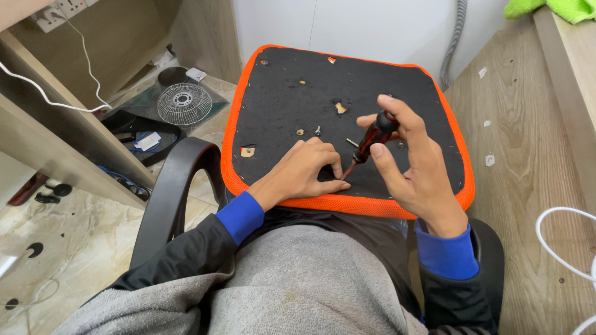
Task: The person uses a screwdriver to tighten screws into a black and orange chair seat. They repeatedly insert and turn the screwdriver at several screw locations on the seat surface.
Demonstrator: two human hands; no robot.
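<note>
- Grey cloth (pixel 298 279) over the person's lap lies nearest the camera, with the black armrest (pixel 171 192) curving up on the left.
- Farther left, on the floor, lie a round wire fan guard (pixel 184 103) and a white cable (pixel 37 87).
- Left hand (pixel 302 174) rests flat on the upturned seat pad (pixel 335 93), fingers pressed together, the index fingertip steadying something small just at the tool's tip; I cannot tell if it is a screw.
- Red-and-black screwdriver (pixel 367 144) stands tilted, tip down beside that fingertip, near the pad's orange front edge.
- Right hand (pixel 413 167) is curled around the handle.
- Judging by this, a screw is being started; the next move calls for downward pressure and a steady twist.
- Wooden desk (pixel 528 155) flanks the right.
</note>
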